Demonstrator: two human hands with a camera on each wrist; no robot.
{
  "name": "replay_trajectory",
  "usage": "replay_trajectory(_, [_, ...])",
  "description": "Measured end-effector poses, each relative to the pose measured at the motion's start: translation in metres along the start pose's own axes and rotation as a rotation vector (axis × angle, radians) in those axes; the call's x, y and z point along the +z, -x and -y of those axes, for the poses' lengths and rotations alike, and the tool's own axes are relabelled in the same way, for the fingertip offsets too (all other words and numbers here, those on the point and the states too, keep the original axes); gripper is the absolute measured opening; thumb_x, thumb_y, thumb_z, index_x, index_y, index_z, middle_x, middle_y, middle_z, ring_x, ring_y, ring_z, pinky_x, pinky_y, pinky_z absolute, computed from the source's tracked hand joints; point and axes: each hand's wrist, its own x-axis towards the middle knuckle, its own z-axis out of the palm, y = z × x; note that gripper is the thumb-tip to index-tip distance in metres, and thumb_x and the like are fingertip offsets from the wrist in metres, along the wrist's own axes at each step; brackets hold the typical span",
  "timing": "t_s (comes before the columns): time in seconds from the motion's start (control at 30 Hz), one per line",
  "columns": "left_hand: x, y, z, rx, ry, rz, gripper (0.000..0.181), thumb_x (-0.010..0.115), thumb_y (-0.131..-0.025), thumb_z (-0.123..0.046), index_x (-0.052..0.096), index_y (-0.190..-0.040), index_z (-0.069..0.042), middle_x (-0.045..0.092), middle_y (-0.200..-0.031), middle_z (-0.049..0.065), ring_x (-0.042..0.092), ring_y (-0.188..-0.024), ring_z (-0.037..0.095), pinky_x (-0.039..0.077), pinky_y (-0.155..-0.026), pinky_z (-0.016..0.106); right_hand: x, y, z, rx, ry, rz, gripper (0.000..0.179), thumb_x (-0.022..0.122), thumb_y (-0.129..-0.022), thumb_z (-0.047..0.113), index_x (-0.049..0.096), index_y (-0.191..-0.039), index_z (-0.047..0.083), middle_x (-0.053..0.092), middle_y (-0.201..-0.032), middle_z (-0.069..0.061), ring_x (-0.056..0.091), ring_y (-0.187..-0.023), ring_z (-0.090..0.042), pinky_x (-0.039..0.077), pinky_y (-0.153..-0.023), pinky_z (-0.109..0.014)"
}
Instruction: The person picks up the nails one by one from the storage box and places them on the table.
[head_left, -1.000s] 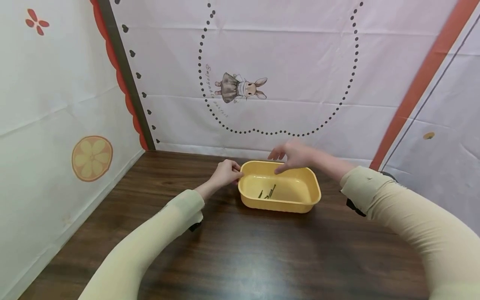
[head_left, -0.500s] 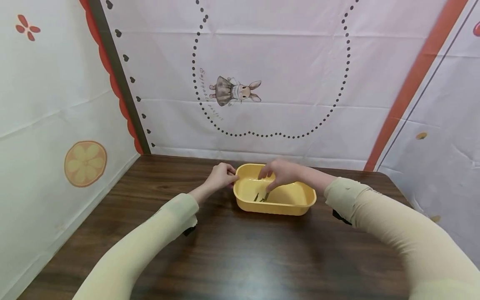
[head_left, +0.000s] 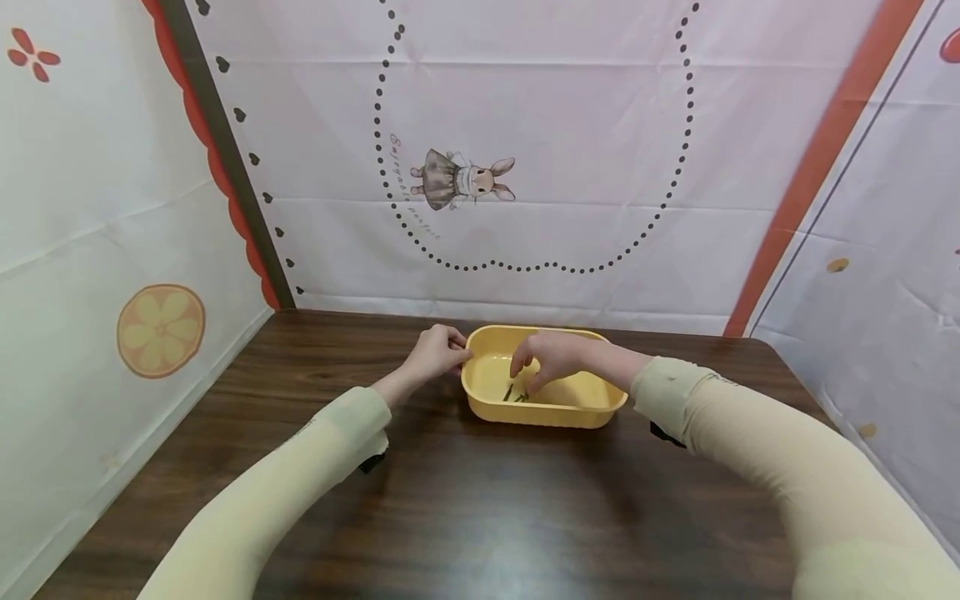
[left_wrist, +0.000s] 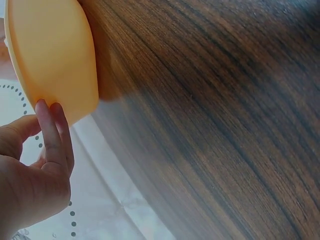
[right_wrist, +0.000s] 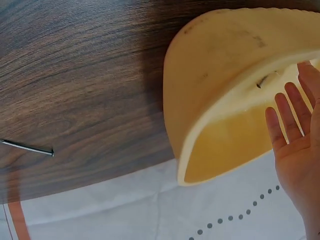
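A yellow plastic tub (head_left: pixel 543 414) stands near the back of the table. At its left end my left hand (head_left: pixel 441 352) pinches the rim, with fingertips against the outer wall in the left wrist view. My right hand (head_left: pixel 557 357) reaches down inside the tub, fingers extended and apart in the right wrist view, thumb and fingertips close over the bottom. Below them lie several thin dark nail-like pieces (head_left: pixel 509 392), partly hidden by the hand. One such piece (right_wrist: pixel 261 82) also shows inside the tub in the right wrist view.
A single nail (right_wrist: pixel 27 147) lies on the dark wooden table (head_left: pixel 465 508) beyond the tub's right end, hidden behind the right arm in the head view. White patterned cloth (head_left: pixel 570 150) hangs close behind the tub and along both sides.
My right hand has come down from above the tub's back rim into the tub, over the thin pieces. The left hand keeps its hold on the rim. The head view has shifted slightly.
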Motion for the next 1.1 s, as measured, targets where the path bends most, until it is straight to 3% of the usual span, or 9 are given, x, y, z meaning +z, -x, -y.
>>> replay_trajectory(0.33, [0.000,-0.004,-0.002,0.011,-0.007,-0.002,0.021,0.067,-0.092,-0.008,0.068,-0.106,0.007,0.073,-0.099,0.023,0.072,-0.066,0.018,0.065,-0.065,0.034,0.011,0.000,-0.004,-0.019,0.023,-0.025,0.033,0.081,-0.074,0.003,0.073,-0.107,0.003,0.074,-0.107,-0.012,0.069,-0.103,-0.029,0.057,-0.095,-0.044])
replay_trajectory(0.5, [0.001,-0.004,0.000,0.003,0.005,-0.005,0.021,0.067,-0.092,-0.008,0.068,-0.106,0.007,0.074,-0.100,0.023,0.075,-0.073,0.027,0.065,-0.065,0.033,0.019,0.001,-0.004,0.002,0.021,-0.056,0.026,0.081,-0.074,0.002,0.074,-0.098,0.007,0.073,-0.099,-0.008,0.069,-0.096,-0.022,0.059,-0.090,-0.037])
replay_trajectory(0.73, [0.003,-0.006,-0.002,-0.001,0.008,-0.009,0.022,0.068,-0.092,-0.009,0.068,-0.107,0.006,0.074,-0.101,0.022,0.075,-0.078,0.032,0.064,-0.065,0.030,0.023,0.004,-0.007,0.058,0.037,-0.097,0.015,0.080,-0.077,0.005,0.074,-0.089,0.012,0.073,-0.085,-0.001,0.065,-0.077,-0.010,0.054,-0.070,-0.018])
replay_trajectory(1.1, [0.000,-0.002,0.002,-0.017,0.022,0.006,0.023,0.068,-0.092,-0.011,0.068,-0.108,0.007,0.073,-0.104,0.025,0.075,-0.078,0.032,0.065,-0.071,0.039,0.030,0.004,-0.013,0.067,0.144,-0.114,0.013,0.070,-0.083,0.003,0.071,-0.081,0.016,0.067,-0.074,0.007,0.053,-0.066,-0.001,0.047,-0.059,-0.015])
